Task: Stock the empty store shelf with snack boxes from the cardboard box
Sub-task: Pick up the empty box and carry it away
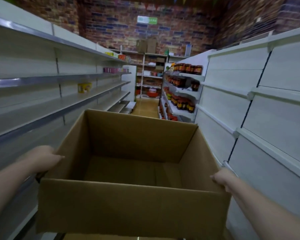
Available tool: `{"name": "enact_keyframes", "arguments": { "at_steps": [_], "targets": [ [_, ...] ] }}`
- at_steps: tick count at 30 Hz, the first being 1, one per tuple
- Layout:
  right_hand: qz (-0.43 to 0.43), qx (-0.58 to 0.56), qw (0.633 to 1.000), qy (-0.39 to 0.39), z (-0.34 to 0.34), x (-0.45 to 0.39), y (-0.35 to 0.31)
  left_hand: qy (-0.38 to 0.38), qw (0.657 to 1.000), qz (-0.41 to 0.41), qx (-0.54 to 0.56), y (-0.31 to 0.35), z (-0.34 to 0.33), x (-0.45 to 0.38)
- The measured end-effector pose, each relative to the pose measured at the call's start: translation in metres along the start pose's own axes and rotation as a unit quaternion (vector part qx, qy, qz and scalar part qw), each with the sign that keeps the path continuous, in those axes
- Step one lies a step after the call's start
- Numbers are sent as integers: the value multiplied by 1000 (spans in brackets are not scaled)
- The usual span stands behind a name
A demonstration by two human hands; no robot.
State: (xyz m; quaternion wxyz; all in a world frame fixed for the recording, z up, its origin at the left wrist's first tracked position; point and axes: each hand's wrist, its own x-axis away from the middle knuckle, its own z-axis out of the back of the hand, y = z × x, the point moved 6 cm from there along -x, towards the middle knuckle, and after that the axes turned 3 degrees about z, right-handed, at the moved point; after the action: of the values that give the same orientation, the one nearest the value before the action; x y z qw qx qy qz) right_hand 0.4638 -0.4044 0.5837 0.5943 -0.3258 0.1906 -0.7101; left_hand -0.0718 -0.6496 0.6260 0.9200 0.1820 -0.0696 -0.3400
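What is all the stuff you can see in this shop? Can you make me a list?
cardboard box: one, brown, open, nothing visible inside, held in mid-aisle
left shelves: one long rack, grey-white, mostly bare
yellow packs: a small cluster, on a middle left shelf
pink packs: a short row, upper left shelf, farther back
right panels: one run, white, along the right side
jars: several rows, dark red-orange, on shelves farther down on the right
brick wall: red-brown, at the far end
left hand: grips the box's left wall
right hand: holds the box's right wall; fingers hidden
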Motion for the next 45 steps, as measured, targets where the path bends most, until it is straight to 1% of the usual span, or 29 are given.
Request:
{"name": "enact_keyframes", "arguments": {
  "at_steps": [2, 4, 7, 9, 11, 16, 20, 22, 26, 31, 34, 36, 40, 43, 45],
  "targets": [
    [-15, 11, 1000, 12, -3, -40, -27, -11, 1000, -22, -19, 33, -4, -64],
    [-22, 19, 999, 26, -2, -69, -51, -34, 998, -35, -26, 61, -15, -111],
    [-43, 7, 998, 55, -3, -134, -87, -41, 997, -64, -24, 112, -30, -197],
    [-63, 4, 996, 66, -3, -161, -100, -42, 996, -74, -18, 144, -39, -235],
    [-88, 2, 993, 80, -5, -199, -107, -39, 995, -90, -28, 180, -56, -281],
    [-115, -1, 988, 98, -4, -316, -124, -103, 988, -113, -38, 280, -119, -389],
    [-127, -24, 987, 94, 5, -418, -148, -128, 983, -128, -31, 377, -157, -478],
    [-144, -35, 985, 89, 10, -460, -157, -139, 979, -141, -45, 425, -167, -520],
    [-179, -44, 979, 87, 17, -529, -171, -148, 972, -171, -66, 509, -184, -596],
    [-233, -71, 964, 106, 3, -592, -171, -187, 960, -191, -87, 589, -241, -678],
    [-284, -85, 948, 119, -15, -615, -155, -226, 940, -226, -119, 640, -290, -725],
    [-323, -99, 932, 130, -26, -628, -145, -247, 917, -276, -145, 679, -321, -750],
    [-398, -117, 897, 151, -51, -636, -134, -265, 863, -383, -196, 757, -376, -789],
    [-450, -125, 866, 179, -74, -627, -132, -282, 818, -447, -227, 795, -417, -806],
    [-482, -150, 841, 197, -90, -618, -122, -278, 784, -495, -249, 822, -442, -807]
  ]
}}
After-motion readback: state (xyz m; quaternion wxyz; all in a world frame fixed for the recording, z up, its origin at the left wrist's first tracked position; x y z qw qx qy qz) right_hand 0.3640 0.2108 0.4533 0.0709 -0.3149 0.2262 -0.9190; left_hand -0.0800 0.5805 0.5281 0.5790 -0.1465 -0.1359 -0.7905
